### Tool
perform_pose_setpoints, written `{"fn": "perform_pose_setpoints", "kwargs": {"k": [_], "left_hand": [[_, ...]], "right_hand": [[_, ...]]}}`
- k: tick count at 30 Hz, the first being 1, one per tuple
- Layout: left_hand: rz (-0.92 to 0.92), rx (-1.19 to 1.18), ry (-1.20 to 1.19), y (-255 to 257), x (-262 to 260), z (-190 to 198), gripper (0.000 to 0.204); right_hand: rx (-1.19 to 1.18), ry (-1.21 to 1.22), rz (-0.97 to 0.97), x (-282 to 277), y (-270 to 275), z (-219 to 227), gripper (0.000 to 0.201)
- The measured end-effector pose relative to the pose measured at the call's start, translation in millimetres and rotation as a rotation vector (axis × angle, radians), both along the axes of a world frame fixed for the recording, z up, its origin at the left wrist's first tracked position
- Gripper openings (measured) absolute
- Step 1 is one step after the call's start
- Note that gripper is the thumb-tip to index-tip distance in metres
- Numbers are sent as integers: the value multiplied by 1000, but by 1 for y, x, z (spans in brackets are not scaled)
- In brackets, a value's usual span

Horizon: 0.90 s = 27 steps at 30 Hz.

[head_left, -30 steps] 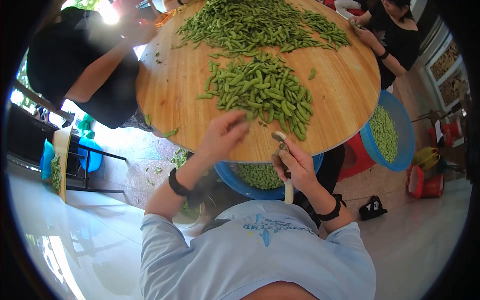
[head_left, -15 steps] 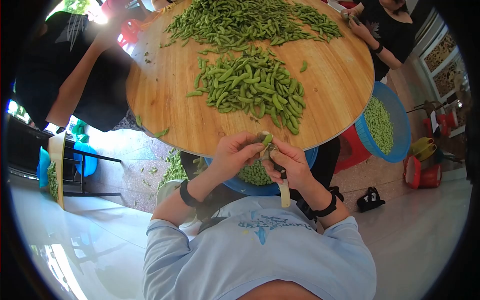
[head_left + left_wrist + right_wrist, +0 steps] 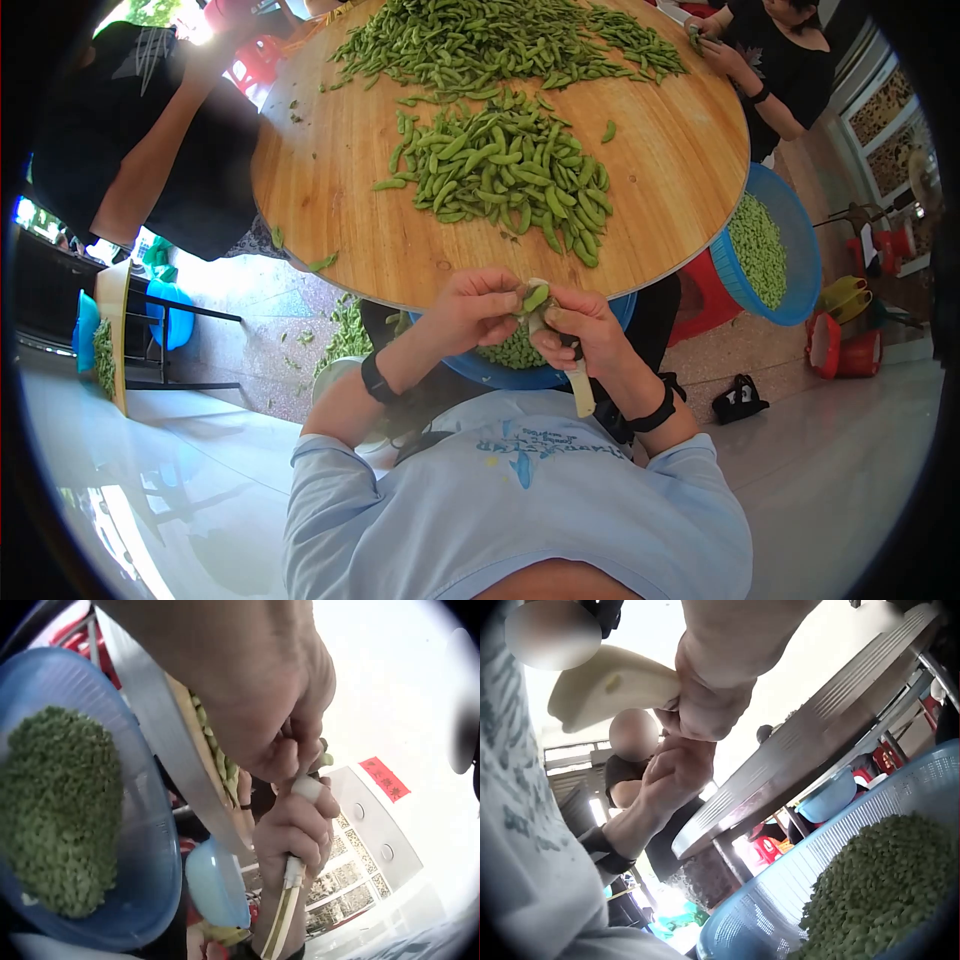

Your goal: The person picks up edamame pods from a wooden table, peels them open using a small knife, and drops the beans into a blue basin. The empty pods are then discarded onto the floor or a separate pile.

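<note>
In the head view a green soybean pod [image 3: 536, 297] is between my two hands, over the table's near edge. My left hand [image 3: 475, 305] pinches it with thumb and fingertips. My right hand [image 3: 585, 332] meets it from the other side, thumb near the pod. Curled in the right hand's lower fingers is a flat cream-coloured tool [image 3: 581, 392] with a black part, its pale end pointing down; the rest is hidden in the palm. White wrapping [image 3: 306, 787] covers one right finger in the left wrist view. Shelled beans [image 3: 64, 817] fill a blue basket [image 3: 159, 847] below the hands.
On the round wooden table [image 3: 670, 190] lie a small pile of pods [image 3: 500, 165] and a larger heap [image 3: 480, 45] behind it. Another blue basket [image 3: 805, 265] of beans stands at the right. People sit left [image 3: 150, 130] and right [image 3: 785, 75] of the table.
My left hand has come back from the small pile's near edge, moving right to meet the right hand with a pod. Since half a second ago, the pod has shifted slightly lower between the fingers.
</note>
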<state>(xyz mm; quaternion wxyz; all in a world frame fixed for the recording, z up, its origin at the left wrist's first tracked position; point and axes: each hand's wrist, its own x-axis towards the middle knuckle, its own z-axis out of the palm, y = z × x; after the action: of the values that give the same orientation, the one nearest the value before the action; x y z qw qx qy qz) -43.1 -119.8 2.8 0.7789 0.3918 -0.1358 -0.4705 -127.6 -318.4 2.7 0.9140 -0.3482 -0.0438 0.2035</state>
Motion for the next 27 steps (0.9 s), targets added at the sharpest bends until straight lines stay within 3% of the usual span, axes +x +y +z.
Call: {"fn": "perform_pose_setpoints", "kwargs": {"k": [1, 3, 5, 6, 8, 9, 11, 15, 18, 20, 21, 22, 23, 26, 27], "left_hand": [[-56, -60, 91, 0, 1, -2, 14], [-108, -122, 182, -4, -1, 1, 14], [172, 389, -498, -12, -10, 14, 14], [174, 389, -498, -12, -10, 14, 14], [415, 471, -1529, -12, -13, 13, 19], [413, 473, -1529, -11, -15, 14, 19], [458, 596, -1834, -12, -20, 18, 30], [476, 713, -1899, -14, -24, 10, 32], [540, 577, -1744, -18, -22, 10, 25], [507, 443, -1339, -18, -23, 14, 18], [508, 445, -1338, -18, -25, 15, 18], [421, 432, -903, -19, -26, 17, 17], [326, 404, -472, -20, -27, 18, 18], [340, 507, -648, -21, -29, 15, 20], [340, 508, -647, -21, -30, 12, 20]], "right_hand": [[123, 38, 85, 1, -2, -1, 25], [123, 88, 16, 1, 0, 2, 24], [128, 144, -58, -2, 3, 2, 24], [146, 167, -75, -2, 3, 2, 24], [164, 195, -86, -4, 5, 0, 23], [187, 233, -73, -4, 6, -3, 23], [205, 264, -56, -2, 6, -3, 23], [172, 240, -88, -3, 11, 3, 23], [65, 192, -147, -5, 12, 5, 24], [-9, 177, -182, -7, 12, 4, 26], [-170, 30, -235, -7, 12, 4, 28], [-330, -122, -287, -6, 11, 3, 31], [-332, -125, -286, -6, 10, 2, 31], [-385, -134, -279, -8, 10, -4, 33], [-510, -161, -366, -9, 12, -7, 34]]}}
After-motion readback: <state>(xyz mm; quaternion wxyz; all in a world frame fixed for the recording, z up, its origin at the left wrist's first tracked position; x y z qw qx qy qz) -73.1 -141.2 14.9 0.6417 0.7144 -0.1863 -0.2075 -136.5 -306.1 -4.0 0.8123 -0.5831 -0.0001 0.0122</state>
